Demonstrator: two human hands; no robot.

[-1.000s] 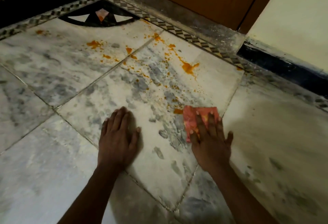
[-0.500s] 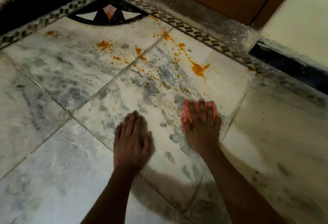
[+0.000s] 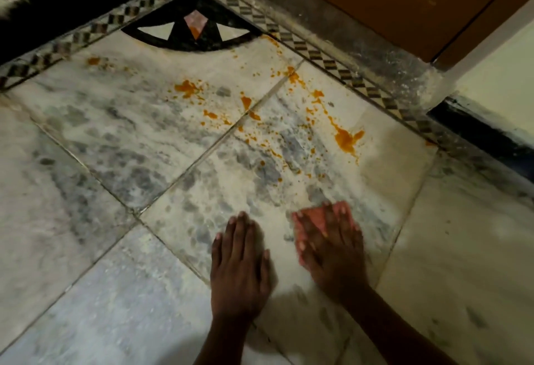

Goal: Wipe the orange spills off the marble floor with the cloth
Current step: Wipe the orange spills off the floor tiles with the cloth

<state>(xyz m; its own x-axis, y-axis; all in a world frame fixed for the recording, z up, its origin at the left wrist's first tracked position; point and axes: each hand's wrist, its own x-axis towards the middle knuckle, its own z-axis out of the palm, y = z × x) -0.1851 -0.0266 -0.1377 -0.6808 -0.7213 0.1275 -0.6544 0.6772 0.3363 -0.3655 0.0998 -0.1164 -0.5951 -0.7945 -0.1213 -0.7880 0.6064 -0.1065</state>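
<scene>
One right hand (image 3: 332, 252) flat, fingers straight, pressing one folded pink cloth (image 3: 316, 217) on grey-veined white marble floor (image 3: 115, 139), one left hand (image 3: 238, 260) flat beside it holding nothing, many orange spills (image 3: 345, 139) beyond.

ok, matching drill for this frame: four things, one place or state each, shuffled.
1. left hand
2. right hand
3. cloth
4. big spill

A. pink, under the right hand
B. orange, near the checkered border
C. flat on bare marble
D. pressing on the cloth

Pairs: 1-C, 2-D, 3-A, 4-B
</scene>
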